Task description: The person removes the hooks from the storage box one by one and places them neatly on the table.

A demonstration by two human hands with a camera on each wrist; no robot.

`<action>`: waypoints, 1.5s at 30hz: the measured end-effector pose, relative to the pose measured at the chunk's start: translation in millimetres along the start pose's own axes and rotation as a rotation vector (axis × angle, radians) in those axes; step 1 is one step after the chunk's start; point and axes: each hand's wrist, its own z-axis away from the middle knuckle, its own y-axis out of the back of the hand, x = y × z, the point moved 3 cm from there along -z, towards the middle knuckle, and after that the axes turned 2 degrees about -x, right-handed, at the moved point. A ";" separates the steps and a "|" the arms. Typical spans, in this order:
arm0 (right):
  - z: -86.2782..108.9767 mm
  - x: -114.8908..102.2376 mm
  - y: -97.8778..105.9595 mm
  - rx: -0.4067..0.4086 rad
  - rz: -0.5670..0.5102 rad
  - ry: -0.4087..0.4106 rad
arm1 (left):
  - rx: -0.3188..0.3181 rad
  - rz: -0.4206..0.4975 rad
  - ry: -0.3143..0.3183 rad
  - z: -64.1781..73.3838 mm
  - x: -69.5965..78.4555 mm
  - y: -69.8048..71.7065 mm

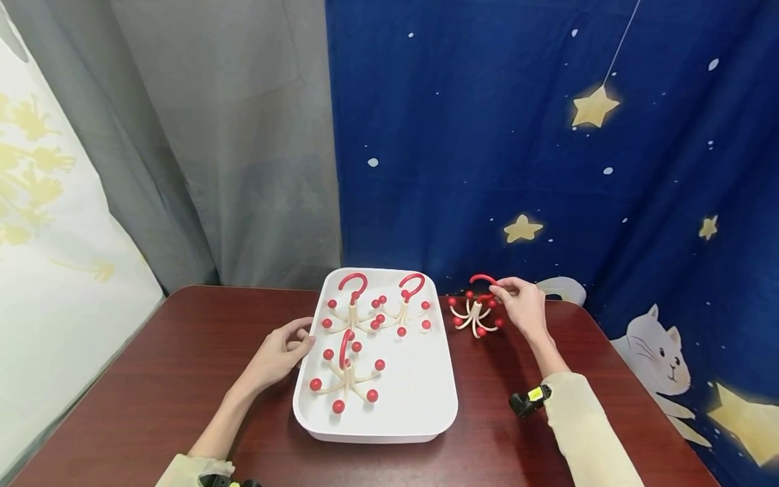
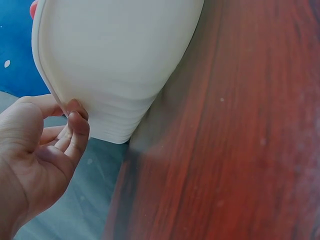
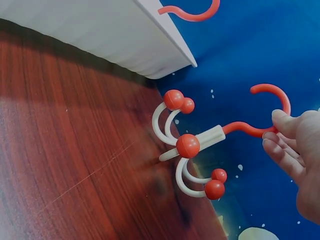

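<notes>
My right hand [image 1: 525,310] pinches the red curved top of a multi-arm hanging hook [image 3: 210,137] between thumb and fingers. Its cream arms curve outward and end in red balls. It is right of the white tray [image 1: 416,392], over the far part of the table; whether it touches the tabletop I cannot tell. On the tray's left side, my left hand [image 1: 275,355] grips the rim with thumb and fingers, also seen from below in the left wrist view. Three similar hooks stand in the tray: back left [image 1: 353,312], back right [image 1: 403,312] and front left [image 1: 347,379].
The dark red-brown wooden table [image 1: 182,379] carries the tray near its middle. Behind its far edge hang a grey curtain [image 1: 243,169] and a blue curtain [image 1: 456,169] with stars. A pale curtain [image 1: 49,284] hangs at the left.
</notes>
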 end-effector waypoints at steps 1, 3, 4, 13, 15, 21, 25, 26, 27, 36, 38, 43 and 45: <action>0.2 0.8 -0.6 -0.003 0.002 -0.007 | 0.001 0.003 0.002 0.2 -0.3 0.0; 0.8 1.8 -1.5 -0.012 -0.010 -0.022 | 0.000 0.005 0.005 0.5 -1.1 0.1; 1.2 2.0 -1.7 -0.015 -0.019 -0.029 | -0.003 0.005 0.006 0.5 -1.6 0.0; 3.9 3.1 -1.5 -0.029 -0.065 -0.054 | -0.003 0.008 0.008 0.4 -3.0 1.2; 4.4 3.3 -1.3 -0.037 -0.070 -0.048 | -0.003 0.006 0.007 0.1 -3.0 1.3; 8.2 2.8 1.9 -0.048 -0.058 -0.024 | -0.009 0.011 0.007 -0.8 -3.7 0.8; 11.5 2.2 6.2 -0.034 -0.063 -0.004 | -0.019 0.017 0.001 -1.7 -4.1 0.4; 12.2 1.7 7.3 -0.030 -0.063 0.003 | -0.021 0.018 0.000 -1.7 -4.0 0.2; 12.6 1.1 8.0 -0.029 -0.058 0.008 | -0.023 0.019 0.001 -1.5 -4.0 0.0; 15.7 -12.1 13.9 0.002 -0.046 0.016 | -0.019 0.021 0.003 0.0 -5.2 -0.8; 17.0 -16.1 14.1 0.016 -0.058 0.011 | -0.021 0.029 -0.006 0.3 -5.2 0.2; 22.5 -28.1 9.7 0.022 -0.109 0.023 | -0.021 0.052 -0.025 0.9 -4.1 2.8; 25.1 -33.5 5.9 0.014 -0.136 0.030 | -0.019 0.047 -0.027 0.7 -5.0 2.8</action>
